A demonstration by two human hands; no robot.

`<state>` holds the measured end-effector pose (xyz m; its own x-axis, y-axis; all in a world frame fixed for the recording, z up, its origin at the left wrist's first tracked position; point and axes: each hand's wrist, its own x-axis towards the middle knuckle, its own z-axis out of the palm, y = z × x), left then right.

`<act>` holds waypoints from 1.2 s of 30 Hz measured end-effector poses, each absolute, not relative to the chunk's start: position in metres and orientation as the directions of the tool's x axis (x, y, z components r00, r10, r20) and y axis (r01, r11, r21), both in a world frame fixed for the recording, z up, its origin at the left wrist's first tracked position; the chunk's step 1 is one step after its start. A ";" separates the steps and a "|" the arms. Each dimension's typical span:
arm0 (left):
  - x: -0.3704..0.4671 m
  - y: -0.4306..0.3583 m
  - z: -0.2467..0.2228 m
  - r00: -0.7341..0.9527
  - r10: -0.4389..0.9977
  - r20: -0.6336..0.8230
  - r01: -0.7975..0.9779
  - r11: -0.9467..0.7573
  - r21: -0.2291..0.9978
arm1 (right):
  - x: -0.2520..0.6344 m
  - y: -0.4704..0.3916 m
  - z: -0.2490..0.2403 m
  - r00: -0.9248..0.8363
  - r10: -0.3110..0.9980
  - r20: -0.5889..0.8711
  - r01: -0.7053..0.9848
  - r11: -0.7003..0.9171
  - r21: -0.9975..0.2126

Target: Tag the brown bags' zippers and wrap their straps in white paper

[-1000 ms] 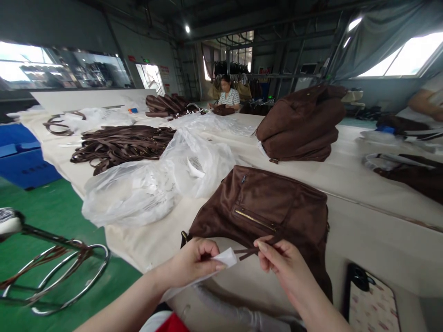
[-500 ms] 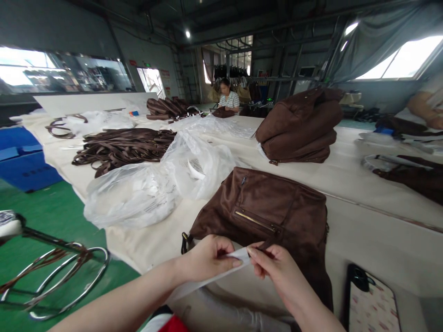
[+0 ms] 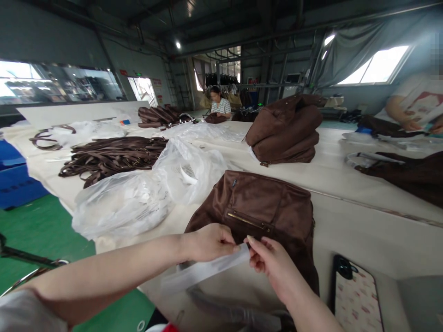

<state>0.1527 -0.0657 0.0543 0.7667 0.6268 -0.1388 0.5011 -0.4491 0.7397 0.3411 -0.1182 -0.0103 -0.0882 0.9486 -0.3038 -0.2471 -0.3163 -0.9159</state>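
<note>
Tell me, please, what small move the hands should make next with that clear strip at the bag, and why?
Probably keep drawing the clear strip on along the zipper pull. Both the left hand and right hand pinch its end at the front edge of the brown bag, just below the zipper, and the pull itself is hidden behind the fingers.

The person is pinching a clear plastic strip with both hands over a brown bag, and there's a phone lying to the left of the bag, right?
Not quite. The head view shows the phone lying to the right of the brown bag, not the left. The rest holds: the left hand and right hand both pinch the clear plastic strip over it.
</note>
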 end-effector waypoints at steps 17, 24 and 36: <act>0.177 -0.063 0.042 0.559 0.748 -0.359 0.694 -0.184 0.696 | 0.383 -0.098 -0.018 -0.063 0.995 0.082 0.607 0.103 -0.788; 0.188 -0.059 0.013 0.436 0.843 -0.315 0.699 -0.096 0.709 | 0.387 -0.092 -0.027 -0.015 1.000 0.005 0.516 0.012 -0.856; 0.223 -0.037 0.003 0.304 0.902 -0.306 0.767 -0.041 0.640 | 0.400 -0.083 -0.042 0.071 0.996 -0.049 0.624 -0.082 -0.777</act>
